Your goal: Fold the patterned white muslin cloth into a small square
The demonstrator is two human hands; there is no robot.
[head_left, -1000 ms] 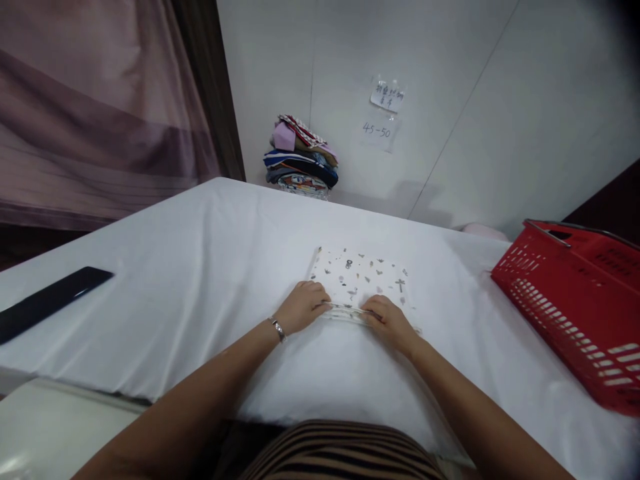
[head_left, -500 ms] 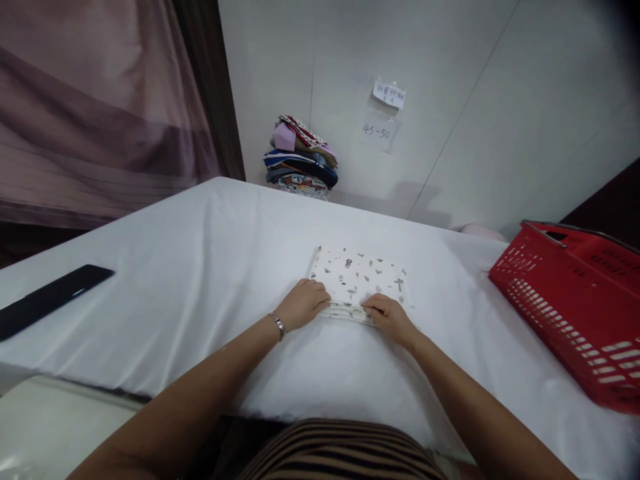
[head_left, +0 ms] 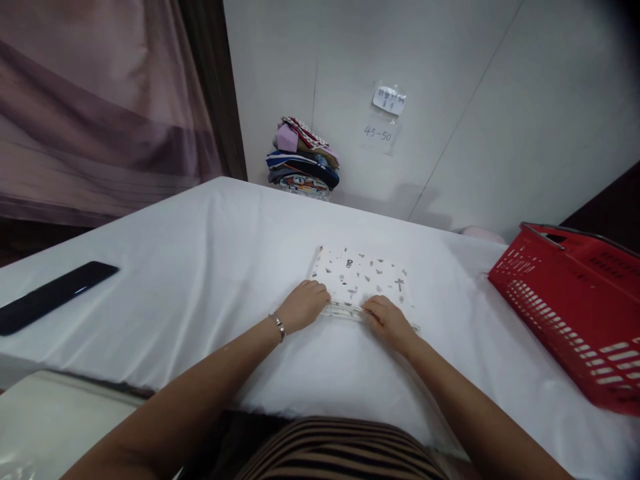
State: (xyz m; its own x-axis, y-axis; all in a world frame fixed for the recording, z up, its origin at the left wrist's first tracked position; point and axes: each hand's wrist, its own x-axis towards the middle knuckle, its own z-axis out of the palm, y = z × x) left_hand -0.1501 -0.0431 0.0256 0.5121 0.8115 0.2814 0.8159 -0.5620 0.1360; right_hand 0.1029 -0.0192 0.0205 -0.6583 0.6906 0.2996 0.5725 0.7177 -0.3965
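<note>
A white cloth with small dark prints (head_left: 361, 273) lies folded flat in front of me, its layered near edge facing my body. At the near left corner, my left hand (head_left: 304, 305) pinches that edge between thumb and fingers; a metal bracelet circles the wrist. Farther right along the same edge, my right hand (head_left: 387, 320) grips the layers with bent fingers. A short stretch of folded edge shows between the two hands. Whether this is a garment or a plain cloth, I cannot tell.
A white-covered table (head_left: 240, 260) spreads beneath. On it, a red plastic basket (head_left: 575, 313) stands at right and a flat black object (head_left: 55, 297) lies at left. Behind the far edge rises a pile of folded clothes (head_left: 303, 160) against the wall, near paper labels (head_left: 389, 100).
Both hands keep their hold on the cloth's near edge, with the right one shifted only very slightly. The view has tilted a little; the cloth stays in place.
</note>
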